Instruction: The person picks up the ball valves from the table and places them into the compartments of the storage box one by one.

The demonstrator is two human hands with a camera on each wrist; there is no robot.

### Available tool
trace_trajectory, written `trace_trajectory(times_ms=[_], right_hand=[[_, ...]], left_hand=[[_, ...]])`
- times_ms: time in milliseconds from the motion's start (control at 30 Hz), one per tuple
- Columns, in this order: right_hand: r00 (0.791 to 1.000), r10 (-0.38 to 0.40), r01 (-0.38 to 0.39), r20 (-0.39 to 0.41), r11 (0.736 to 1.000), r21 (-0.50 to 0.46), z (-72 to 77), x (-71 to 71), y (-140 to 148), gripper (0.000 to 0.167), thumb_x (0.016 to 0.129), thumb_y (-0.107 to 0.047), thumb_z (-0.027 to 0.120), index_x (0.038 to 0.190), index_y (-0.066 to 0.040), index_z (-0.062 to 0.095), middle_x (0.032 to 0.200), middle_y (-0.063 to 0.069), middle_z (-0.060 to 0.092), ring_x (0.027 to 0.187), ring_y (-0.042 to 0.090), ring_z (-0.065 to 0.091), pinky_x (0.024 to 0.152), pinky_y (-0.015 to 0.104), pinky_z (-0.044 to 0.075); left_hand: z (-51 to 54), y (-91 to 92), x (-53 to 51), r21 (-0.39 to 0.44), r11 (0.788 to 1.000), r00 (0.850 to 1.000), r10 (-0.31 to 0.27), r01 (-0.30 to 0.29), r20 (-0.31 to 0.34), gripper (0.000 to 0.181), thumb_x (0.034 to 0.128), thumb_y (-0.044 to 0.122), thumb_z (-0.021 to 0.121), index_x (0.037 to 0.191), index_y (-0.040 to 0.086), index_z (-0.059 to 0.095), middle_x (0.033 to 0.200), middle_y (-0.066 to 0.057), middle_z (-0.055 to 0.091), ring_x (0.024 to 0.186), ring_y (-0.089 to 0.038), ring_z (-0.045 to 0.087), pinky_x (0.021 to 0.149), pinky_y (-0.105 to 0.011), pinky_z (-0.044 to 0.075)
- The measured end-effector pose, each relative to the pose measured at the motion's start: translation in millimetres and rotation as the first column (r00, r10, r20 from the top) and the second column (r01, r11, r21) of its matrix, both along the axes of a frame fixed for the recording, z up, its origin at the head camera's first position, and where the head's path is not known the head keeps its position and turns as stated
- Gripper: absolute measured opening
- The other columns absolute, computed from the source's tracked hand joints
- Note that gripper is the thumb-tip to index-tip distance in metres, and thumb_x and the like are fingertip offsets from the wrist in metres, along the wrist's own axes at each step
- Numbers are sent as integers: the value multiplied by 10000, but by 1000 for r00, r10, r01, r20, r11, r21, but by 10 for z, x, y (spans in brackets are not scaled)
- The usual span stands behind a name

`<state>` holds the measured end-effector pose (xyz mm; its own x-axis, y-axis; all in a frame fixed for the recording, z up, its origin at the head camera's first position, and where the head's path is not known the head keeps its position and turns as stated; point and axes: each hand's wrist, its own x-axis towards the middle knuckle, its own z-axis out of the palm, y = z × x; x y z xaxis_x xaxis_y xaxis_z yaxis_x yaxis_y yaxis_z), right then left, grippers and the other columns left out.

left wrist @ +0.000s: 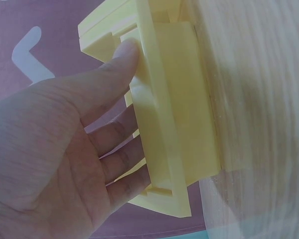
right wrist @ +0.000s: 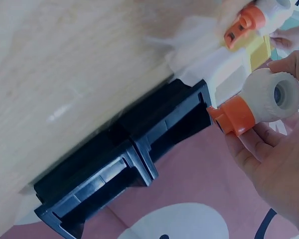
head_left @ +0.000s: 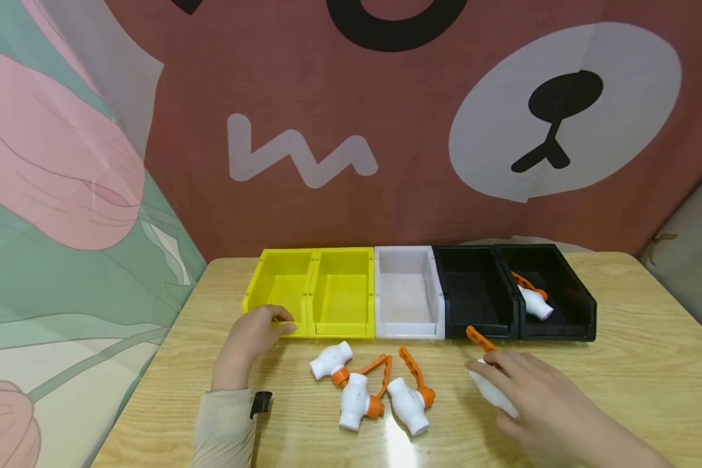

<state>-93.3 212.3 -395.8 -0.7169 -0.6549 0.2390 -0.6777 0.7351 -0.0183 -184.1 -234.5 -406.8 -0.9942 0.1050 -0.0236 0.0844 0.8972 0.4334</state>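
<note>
My right hand [head_left: 529, 390] holds a white plastic ball valve [head_left: 493, 388] with an orange lever handle, in front of the black bins. In the right wrist view, thumb and fingers grip this valve [right wrist: 269, 97] around its white body and orange neck. My left hand [head_left: 256, 338] holds the front lip of the leftmost yellow bin [head_left: 277, 286]; in the left wrist view its thumb lies on the rim [left wrist: 144, 74] and its fingers reach inside. Three similar valves lie on the table between the hands: one at left [head_left: 331, 361], one in the middle [head_left: 354, 403], one at right [head_left: 408, 406].
A second yellow bin [head_left: 344, 292], a white bin [head_left: 408, 292] and two black bins, one inner [head_left: 474, 292] and one outer [head_left: 573, 292], continue the row. Another valve [head_left: 535, 302] lies in the outer black bin. Behind the wooden table [head_left: 637, 338] hangs a printed cloth [head_left: 304, 214].
</note>
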Motion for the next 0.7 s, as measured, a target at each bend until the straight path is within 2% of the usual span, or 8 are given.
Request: trace_trajectory(times_ms=[167, 333, 700], right_hand=[[996, 1, -5, -87, 999, -50, 40, -86, 20, 686, 657, -221, 832, 1307, -176, 619, 1149, -25, 574, 967, 164, 594, 743, 419, 553], [987, 10, -28, -158, 993, -110, 95, -175, 31, 653, 636, -175, 779, 1272, -134, 635, 1107, -12, 579, 924, 166, 587, 726, 416, 544], [986, -34, 11, -162, 990, -141, 158, -395, 82, 669, 639, -176, 806, 1280, -106, 624, 1061, 18, 593, 843, 203, 599, 683, 413, 527]], left_hand=[[-3, -6, 2, -4, 1000, 1000, -1, 1, -2, 146, 911, 236, 732, 1016, 138, 753, 1053, -33, 707, 926, -239, 650, 830, -449, 529], [-7, -4, 2, -7, 1000, 1000, -3, 3, -2, 145, 912, 234, 730, 1016, 135, 754, 1052, -33, 708, 950, -252, 651, 840, -452, 527], [-14, -1, -12, -10, 1000, 1000, 1, -1, -4, 139, 909, 229, 733, 1010, 136, 755, 1028, -15, 709, 970, -257, 648, 867, -461, 519]])
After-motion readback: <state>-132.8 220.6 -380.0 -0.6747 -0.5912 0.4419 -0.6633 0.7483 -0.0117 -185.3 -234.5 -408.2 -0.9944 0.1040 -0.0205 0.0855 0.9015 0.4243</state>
